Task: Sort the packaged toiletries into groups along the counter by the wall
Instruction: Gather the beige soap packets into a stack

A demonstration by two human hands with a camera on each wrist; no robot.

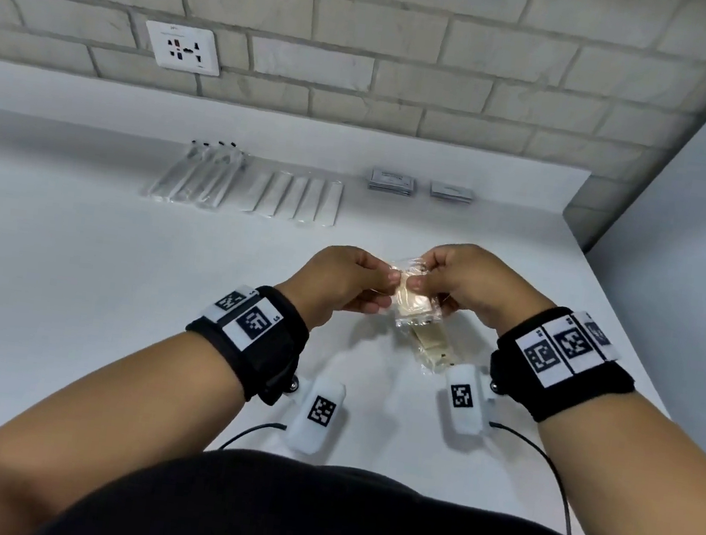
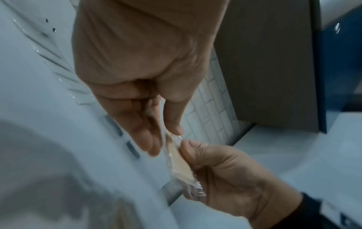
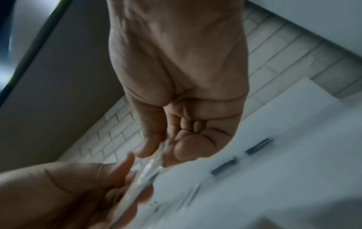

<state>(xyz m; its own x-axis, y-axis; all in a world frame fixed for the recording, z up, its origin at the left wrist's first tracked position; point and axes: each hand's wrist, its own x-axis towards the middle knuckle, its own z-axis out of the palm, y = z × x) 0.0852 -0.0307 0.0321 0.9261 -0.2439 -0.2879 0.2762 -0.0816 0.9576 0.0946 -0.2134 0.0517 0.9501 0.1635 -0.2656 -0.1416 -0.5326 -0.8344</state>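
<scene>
Both hands hold one clear packet with a beige pad inside (image 1: 412,302) above the white counter (image 1: 76,260). My left hand (image 1: 352,280) pinches its left edge between thumb and fingers; my right hand (image 1: 460,280) pinches its top right edge. In the left wrist view the packet (image 2: 177,162) shows edge-on between the left hand (image 2: 162,136) and the right hand (image 2: 215,167). The right wrist view is blurred; the packet (image 3: 149,170) sits between the right hand (image 3: 162,151) and the left hand (image 3: 117,182). Another beige packet (image 1: 432,348) lies on the counter under the hands.
By the wall lie a row of clear-wrapped toothbrush packs (image 1: 196,172), white flat sachets (image 1: 297,198) and two small stacks of grey sachets (image 1: 393,182) (image 1: 451,192). A socket (image 1: 182,47) sits on the brick wall. The counter ends at the right edge (image 1: 628,327).
</scene>
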